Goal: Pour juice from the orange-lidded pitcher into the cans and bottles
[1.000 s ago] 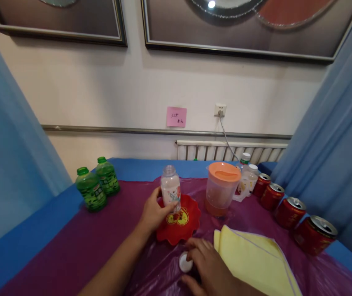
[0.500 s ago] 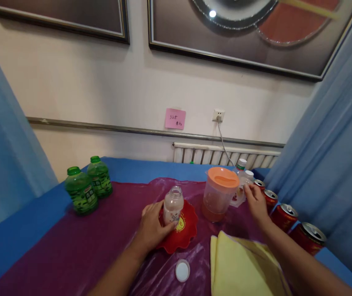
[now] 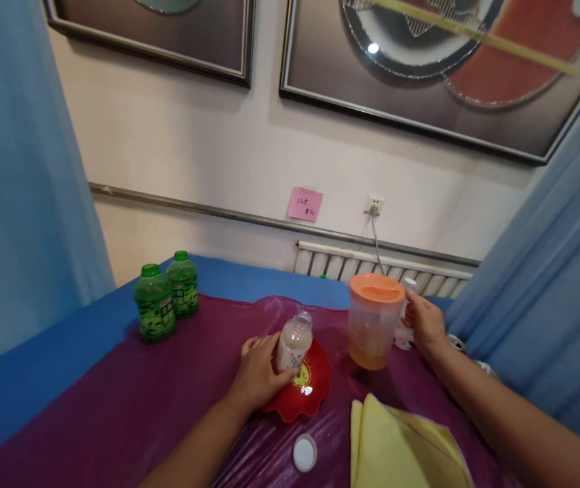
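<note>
My left hand [image 3: 260, 369] is wrapped round a small clear bottle [image 3: 294, 342] with no cap on it. The bottle stands upright over a red scalloped plate [image 3: 320, 379]. My right hand [image 3: 426, 322] is closed on the handle side of a clear plastic pitcher [image 3: 365, 322] with an orange lid [image 3: 377, 288]; the handle itself is mostly hidden. Amber liquid fills the pitcher's lower part, and a dark shadow below its base suggests it is slightly raised. A white cap [image 3: 304, 453] lies in front of the plate.
Two green bottles [image 3: 155, 305] stand at the left. A folded yellow cloth [image 3: 401, 447] lies at the front right. Behind my right hand is a clear bottle with a white cap [image 3: 410, 283]. Cans [image 3: 456, 343] are partly hidden by my right arm. Purple plastic sheeting [image 3: 167, 400] covers the table.
My right hand has closed on the pitcher's handle, and the pitcher looks slightly lifted. My left hand keeps its hold on the small bottle. The view has shifted, moving the scene rightward.
</note>
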`<state>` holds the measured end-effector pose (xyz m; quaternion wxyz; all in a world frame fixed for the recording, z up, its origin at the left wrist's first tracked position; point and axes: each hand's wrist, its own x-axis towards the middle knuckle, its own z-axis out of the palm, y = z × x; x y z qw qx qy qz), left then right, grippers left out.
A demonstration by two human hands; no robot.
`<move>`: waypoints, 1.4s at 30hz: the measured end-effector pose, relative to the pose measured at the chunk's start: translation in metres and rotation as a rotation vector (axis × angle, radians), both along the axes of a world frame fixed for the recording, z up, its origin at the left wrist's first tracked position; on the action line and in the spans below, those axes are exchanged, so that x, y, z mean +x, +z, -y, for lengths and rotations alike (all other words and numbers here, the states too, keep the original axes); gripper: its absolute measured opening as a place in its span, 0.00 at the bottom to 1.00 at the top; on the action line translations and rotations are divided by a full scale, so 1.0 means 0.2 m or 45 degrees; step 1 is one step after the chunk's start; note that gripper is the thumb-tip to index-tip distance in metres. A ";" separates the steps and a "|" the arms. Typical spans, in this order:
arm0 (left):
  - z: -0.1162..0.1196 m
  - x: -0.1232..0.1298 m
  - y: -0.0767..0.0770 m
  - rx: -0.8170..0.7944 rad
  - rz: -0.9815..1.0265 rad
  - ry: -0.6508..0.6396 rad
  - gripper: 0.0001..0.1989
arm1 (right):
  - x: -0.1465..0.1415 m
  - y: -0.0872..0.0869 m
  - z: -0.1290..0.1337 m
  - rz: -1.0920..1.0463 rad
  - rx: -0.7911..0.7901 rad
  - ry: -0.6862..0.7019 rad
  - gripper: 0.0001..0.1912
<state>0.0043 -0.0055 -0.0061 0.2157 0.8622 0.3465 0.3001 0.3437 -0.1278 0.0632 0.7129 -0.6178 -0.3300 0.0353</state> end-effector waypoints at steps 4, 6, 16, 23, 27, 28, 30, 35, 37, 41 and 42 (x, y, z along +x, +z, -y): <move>0.01 0.00 0.00 -0.016 0.001 -0.014 0.32 | 0.03 0.21 0.00 0.007 -0.045 0.082 0.29; 0.01 0.00 -0.01 -0.026 -0.009 -0.017 0.33 | 0.03 0.31 -0.01 0.078 -0.098 0.109 0.28; 0.02 0.00 -0.02 -0.039 -0.049 -0.007 0.35 | -0.02 0.54 -0.04 0.516 -0.314 0.255 0.29; 0.03 0.00 -0.01 -0.072 -0.063 -0.041 0.37 | -0.09 0.61 -0.09 0.753 -0.427 0.242 0.27; 0.03 0.00 -0.01 -0.083 -0.049 -0.059 0.37 | -0.15 0.63 -0.11 0.846 -0.424 0.283 0.27; 0.03 0.00 -0.01 -0.084 -0.042 -0.064 0.37 | -0.16 0.64 -0.12 0.862 -0.425 0.293 0.27; 0.04 0.00 0.00 -0.086 -0.032 -0.070 0.36 | -0.17 0.64 -0.13 0.886 -0.439 0.317 0.27; 0.04 -0.01 0.00 -0.088 -0.019 -0.078 0.34 | -0.20 0.66 -0.15 0.953 -0.471 0.332 0.26; 0.05 -0.01 0.00 -0.082 -0.016 -0.078 0.34 | -0.21 0.66 -0.16 1.000 -0.483 0.318 0.27; 0.05 -0.01 0.00 -0.087 -0.008 -0.073 0.34 | -0.22 0.66 -0.16 1.064 -0.519 0.317 0.26; 0.05 -0.01 0.00 -0.090 -0.006 -0.075 0.34 | -0.22 0.67 -0.16 1.075 -0.525 0.315 0.26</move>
